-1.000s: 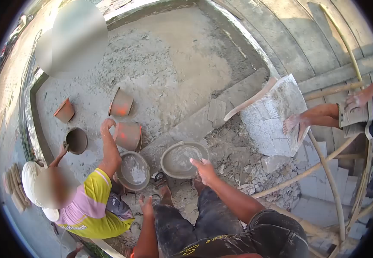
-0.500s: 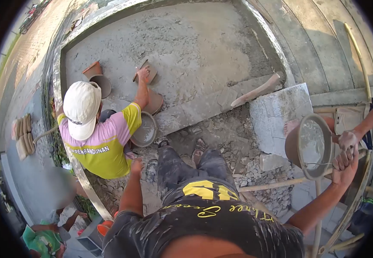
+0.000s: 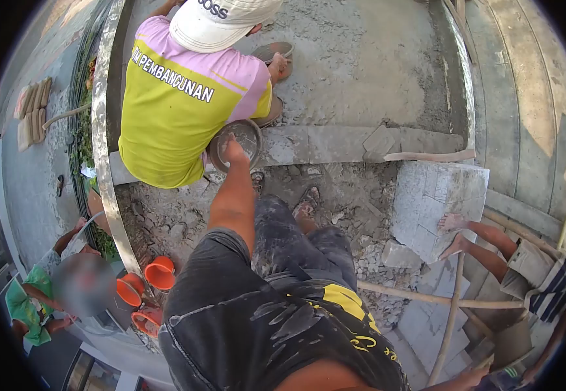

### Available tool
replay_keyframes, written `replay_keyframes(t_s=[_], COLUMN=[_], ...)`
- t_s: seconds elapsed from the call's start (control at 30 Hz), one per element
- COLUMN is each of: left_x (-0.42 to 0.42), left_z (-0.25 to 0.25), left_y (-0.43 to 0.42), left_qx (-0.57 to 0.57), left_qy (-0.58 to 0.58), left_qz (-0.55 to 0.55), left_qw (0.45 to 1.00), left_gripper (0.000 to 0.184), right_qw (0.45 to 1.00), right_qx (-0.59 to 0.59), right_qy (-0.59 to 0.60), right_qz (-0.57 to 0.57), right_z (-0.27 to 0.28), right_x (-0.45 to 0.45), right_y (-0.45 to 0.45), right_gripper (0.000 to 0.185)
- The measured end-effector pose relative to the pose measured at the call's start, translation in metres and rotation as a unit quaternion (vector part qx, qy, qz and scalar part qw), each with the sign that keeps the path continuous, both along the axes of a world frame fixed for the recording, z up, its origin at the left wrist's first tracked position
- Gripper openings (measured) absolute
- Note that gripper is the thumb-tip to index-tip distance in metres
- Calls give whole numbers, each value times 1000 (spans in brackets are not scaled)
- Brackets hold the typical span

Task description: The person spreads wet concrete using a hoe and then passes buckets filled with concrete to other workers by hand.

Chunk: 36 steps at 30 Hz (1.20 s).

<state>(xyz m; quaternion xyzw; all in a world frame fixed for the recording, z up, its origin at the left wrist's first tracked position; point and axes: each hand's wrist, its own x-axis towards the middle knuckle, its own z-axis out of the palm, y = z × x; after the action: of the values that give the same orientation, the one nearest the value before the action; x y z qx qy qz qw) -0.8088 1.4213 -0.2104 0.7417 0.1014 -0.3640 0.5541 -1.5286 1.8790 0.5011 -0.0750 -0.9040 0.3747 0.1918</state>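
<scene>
My left hand [image 3: 232, 151] reaches forward over a grey mortar bucket [image 3: 251, 133], its fingers closed at the near side. The bucket stands beside the co-worker in the yellow and pink shirt [image 3: 178, 111]; little shows inside it. Whether the fingers hold its rim or its handle is hard to see. At the bottom right edge, my right hand [image 3: 473, 378] shows only in part, its fingers unclear. Close to it is another grey bucket [image 3: 512, 342], near a second person's arm.
The co-worker's hand holds a bucket [image 3: 274, 51] over wet cement [image 3: 354, 72]. Rubble [image 3: 354, 195] lies around my feet. A pale block [image 3: 436, 202], wooden poles [image 3: 426, 296] and a person's bare feet are at right. Orange buckets [image 3: 159, 273] stand at lower left.
My view has swung left and down. My left hand has stretched out to the bucket by the co-worker. My right hand has left the bucket it held at the right, now at the lower right.
</scene>
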Motion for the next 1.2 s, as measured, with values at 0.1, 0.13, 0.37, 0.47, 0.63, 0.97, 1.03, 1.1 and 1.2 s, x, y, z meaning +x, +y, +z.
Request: replay_keyframes(t_s=[0.1,0.13,0.37,0.47,0.63,0.97,1.03,1.1,1.2], left_x=[7,3,-31,-55,-120,-248,-288,-324,-335], left_z=[4,30,73,109,183,402,435,474,504], left_y=[-10,-12,19,18,45,97,92,81,69], left_qx=[-118,-71,-11,-15,26,-169,-215,-218,-277], left_qy=[166,155,150,144,217,391,419,419,394], left_qz=[11,54,136,51,-67,-563,-615,-735,-753], left_qw=[979,984,979,988,974,708,633,485,449], left_gripper=[43,34,23,29,44,48,51,62,66], right_qw=[987,975,894,852,663,626,713,758,786], right_qx=[-13,-30,25,89,183,-45,-63,-183,-296], right_qy=[-156,-218,-420,-403,-232,-365,-328,-376,-339], right_qz=[28,29,154,322,687,688,617,501,425], right_z=[-81,-113,-266,-327,-345,-307,-267,-251,-156], right_x=[86,84,203,248,362,325,288,244,199], right_y=[25,55,-1,-72,-238,-262,-250,-238,-230], right_gripper=[80,68,47,28,47,44,45,40,30])
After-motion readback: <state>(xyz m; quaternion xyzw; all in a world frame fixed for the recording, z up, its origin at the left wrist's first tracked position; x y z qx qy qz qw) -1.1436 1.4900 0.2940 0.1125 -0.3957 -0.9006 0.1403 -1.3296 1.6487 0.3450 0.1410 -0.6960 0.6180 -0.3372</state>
